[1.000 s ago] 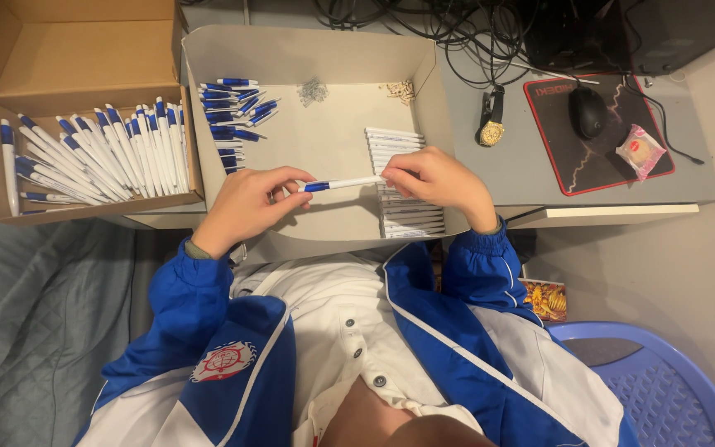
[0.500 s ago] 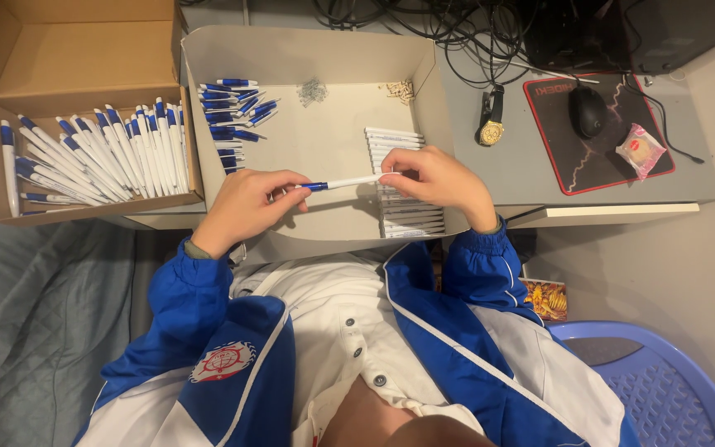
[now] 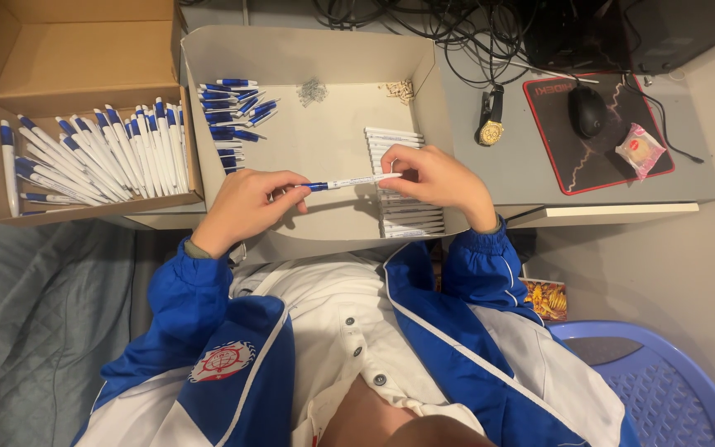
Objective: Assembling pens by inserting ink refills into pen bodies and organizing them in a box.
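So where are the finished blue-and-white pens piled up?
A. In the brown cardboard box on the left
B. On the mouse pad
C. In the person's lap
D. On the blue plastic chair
A: the finished pens lie in a row inside the brown cardboard box at the left, while the left hand and right hand hold one pen over the middle tray.

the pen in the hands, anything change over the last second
Hardly anything. The left hand and right hand still hold the pen level between them over the middle box. The finished pens and white barrels lie as before.
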